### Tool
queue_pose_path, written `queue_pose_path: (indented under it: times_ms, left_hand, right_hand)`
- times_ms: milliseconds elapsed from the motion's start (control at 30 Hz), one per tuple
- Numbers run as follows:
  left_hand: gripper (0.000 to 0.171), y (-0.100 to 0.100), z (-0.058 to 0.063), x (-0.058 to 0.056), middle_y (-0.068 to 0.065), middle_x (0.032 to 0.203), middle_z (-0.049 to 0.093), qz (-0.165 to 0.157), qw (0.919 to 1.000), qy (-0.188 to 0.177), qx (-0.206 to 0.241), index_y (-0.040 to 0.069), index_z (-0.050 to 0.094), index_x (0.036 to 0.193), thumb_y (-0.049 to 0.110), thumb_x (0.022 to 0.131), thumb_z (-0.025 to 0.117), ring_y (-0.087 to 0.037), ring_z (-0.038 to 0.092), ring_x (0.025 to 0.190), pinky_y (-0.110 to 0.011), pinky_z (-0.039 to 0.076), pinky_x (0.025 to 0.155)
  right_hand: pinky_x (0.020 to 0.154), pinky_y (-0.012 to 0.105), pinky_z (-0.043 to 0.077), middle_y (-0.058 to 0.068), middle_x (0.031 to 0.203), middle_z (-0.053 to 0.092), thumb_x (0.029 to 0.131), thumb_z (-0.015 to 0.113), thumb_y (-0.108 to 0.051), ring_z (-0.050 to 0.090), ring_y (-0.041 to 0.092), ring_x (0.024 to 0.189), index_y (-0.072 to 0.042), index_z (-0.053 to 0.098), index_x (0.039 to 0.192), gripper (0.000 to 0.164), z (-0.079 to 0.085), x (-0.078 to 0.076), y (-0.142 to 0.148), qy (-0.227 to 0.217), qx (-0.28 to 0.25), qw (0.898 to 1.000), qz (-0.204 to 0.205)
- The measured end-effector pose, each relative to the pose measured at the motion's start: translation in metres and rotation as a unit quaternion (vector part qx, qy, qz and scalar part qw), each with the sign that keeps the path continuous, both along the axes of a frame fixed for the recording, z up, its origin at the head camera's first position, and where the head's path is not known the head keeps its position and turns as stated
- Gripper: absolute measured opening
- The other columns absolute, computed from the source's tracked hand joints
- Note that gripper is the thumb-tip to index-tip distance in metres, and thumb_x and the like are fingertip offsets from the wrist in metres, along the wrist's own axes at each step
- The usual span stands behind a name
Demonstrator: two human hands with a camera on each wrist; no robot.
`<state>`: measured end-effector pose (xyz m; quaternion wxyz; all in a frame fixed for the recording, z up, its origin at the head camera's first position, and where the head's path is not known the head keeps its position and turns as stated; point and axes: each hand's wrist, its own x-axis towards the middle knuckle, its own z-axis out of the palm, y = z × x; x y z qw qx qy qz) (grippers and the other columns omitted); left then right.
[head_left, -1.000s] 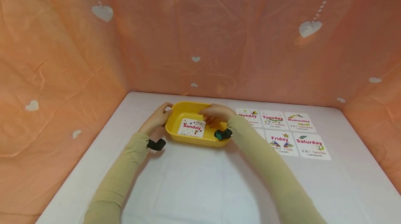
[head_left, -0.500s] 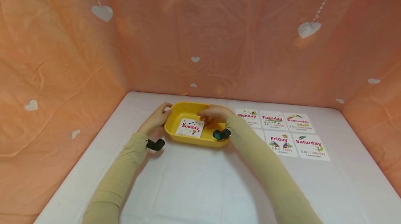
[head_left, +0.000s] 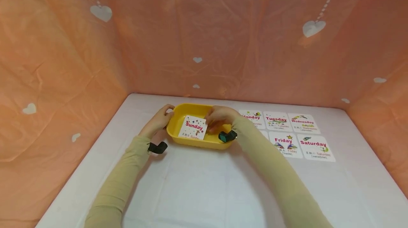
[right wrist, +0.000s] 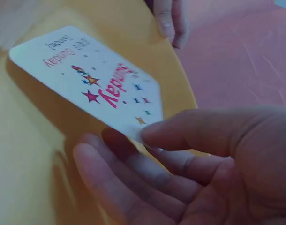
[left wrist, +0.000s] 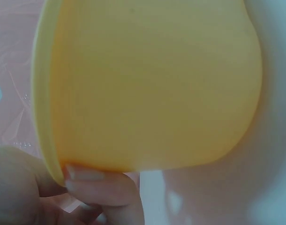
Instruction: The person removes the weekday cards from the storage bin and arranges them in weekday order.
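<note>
A white card printed "Sunday" is raised at a slant inside the yellow plastic tray. My right hand reaches into the tray and pinches the card by one corner, thumb on its printed face; the right wrist view shows the card tilted up off the tray floor. My left hand grips the tray's left end at the rim. In the left wrist view the thumb and a finger hold the tray's wall at the corner.
To the right of the tray, day cards lie in two rows, among them Tuesday, Wednesday, Friday and Saturday. My right sleeve partly covers the nearer ones. An orange cloth with white hearts hangs behind the white table.
The Sunday card, lying low in the tray before, is now lifted and tilted up, with my right hand holding its corner. My left hand stays on the tray's rim.
</note>
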<state>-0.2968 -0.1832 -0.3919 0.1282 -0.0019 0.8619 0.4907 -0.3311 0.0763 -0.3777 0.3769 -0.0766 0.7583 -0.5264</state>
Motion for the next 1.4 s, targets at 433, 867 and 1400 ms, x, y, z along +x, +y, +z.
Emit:
queue_pose_path:
  times_ms: [433,867,1400]
  left_hand:
    - [0.035,-0.003,0.001,-0.001,-0.024,0.108,0.056,-0.011,0.9999,-0.001,0.006,0.007,0.035,0.139,0.019,0.106,0.035,-0.024,0.06,0.073,-0.031,0.052,0.059]
    - [0.035,-0.003,0.002,0.003,-0.024,0.108,0.055,-0.016,0.9998,0.006,0.005,0.006,0.035,0.138,0.019,0.106,0.034,-0.018,0.058,0.068,-0.03,0.052,0.058]
    - [0.034,-0.005,0.003,0.001,-0.024,0.11,0.054,-0.018,0.9998,0.006,-0.008,0.006,0.036,0.137,0.019,0.106,0.035,-0.019,0.057,0.07,-0.029,0.052,0.059]
  right_hand:
    - [0.077,0.043,0.053,0.022,0.098,0.06,0.09,0.052,0.003,0.069,0.031,0.079,0.012,0.054,0.115,0.026,0.016,0.01,0.02,0.123,0.046,0.99,-0.047]
    - [0.071,0.036,0.055,0.022,0.099,0.066,0.092,0.058,-0.003,0.067,0.022,0.071,0.009,0.056,0.12,0.031,0.024,0.03,0.06,0.171,-0.023,0.979,-0.106]
    - [0.078,0.035,0.054,0.016,0.099,0.067,0.095,0.057,-0.009,0.065,0.017,0.078,0.012,0.05,0.125,0.037,0.016,0.062,0.14,0.176,-0.058,0.966,-0.18]
